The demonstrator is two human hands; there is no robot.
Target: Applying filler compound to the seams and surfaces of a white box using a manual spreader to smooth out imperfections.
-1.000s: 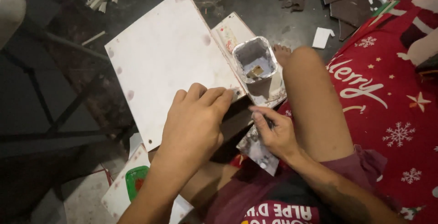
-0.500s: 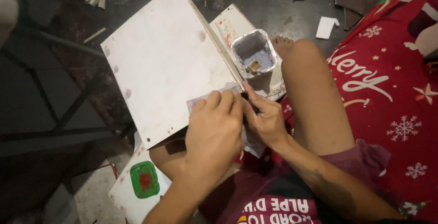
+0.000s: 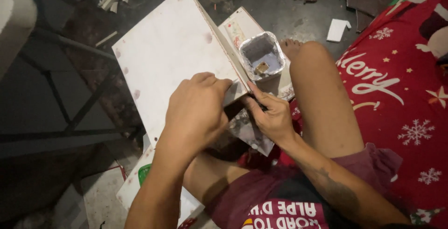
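**Two hands at the near right edge of a white board**

A red cloth [image 3: 396, 93] with snowflakes and stars covers the right of the scene, over a dark floor [image 3: 280, 5] that carries scraps at the far side. The person sits on the floor, one bare knee [image 3: 317, 61] raised at the right.

The large white board [image 3: 172, 56] lies tilted across the middle, its far corner lifted and its near edge resting by the person's lap. It looks flat, stiff and fairly light, like a coated panel; its smooth face seems slippery, so the edges are probably the surest places to take hold of it.

The left hand [image 3: 196, 112] lies palm down on the board's near right corner, fingers curled over the edge and pressing. The right hand [image 3: 270, 117] is just beside it, fingers pinched narrow on something small and dark at that same edge; what it holds I cannot tell. Under both hands a mottled grey sheet [image 3: 247, 133] sticks out.

Just beyond the right hand, against the board's right edge, stands a small square plastic tub [image 3: 262, 56] with a little brown piece inside. A green lid [image 3: 143, 173] shows near left, below the board.
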